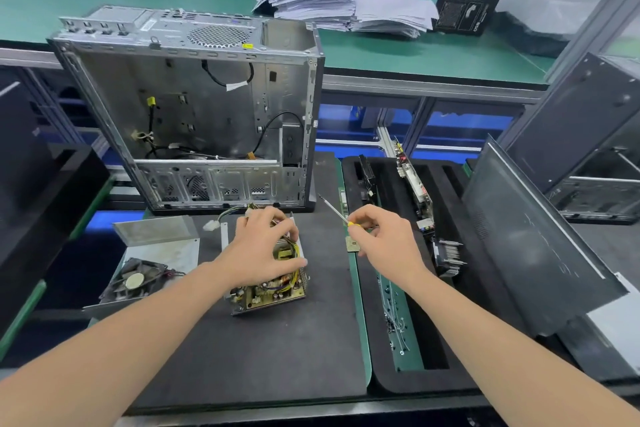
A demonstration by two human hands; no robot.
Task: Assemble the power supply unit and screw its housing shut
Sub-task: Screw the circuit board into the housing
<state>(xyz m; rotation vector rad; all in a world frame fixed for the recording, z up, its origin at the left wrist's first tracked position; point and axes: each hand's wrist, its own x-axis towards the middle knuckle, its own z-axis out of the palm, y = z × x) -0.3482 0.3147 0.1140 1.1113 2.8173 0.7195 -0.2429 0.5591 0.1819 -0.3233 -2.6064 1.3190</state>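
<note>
The power supply's open base with its circuit board (273, 291) lies on the dark mat in front of me, wires running out its far end. My left hand (263, 246) grips the top of the board's parts with curled fingers. My right hand (381, 236) pinches a thin screwdriver (332, 208) with a yellow handle; its tip points up and left, away from the unit. The metal housing cover with the fan (138, 281) lies open to the left of the unit.
An empty PC case (194, 114) stands on its side just behind the unit. A black foam tray (415, 288) on the right holds cards, a small chip and loose screws (394, 322). A grey side panel (540, 246) leans at far right.
</note>
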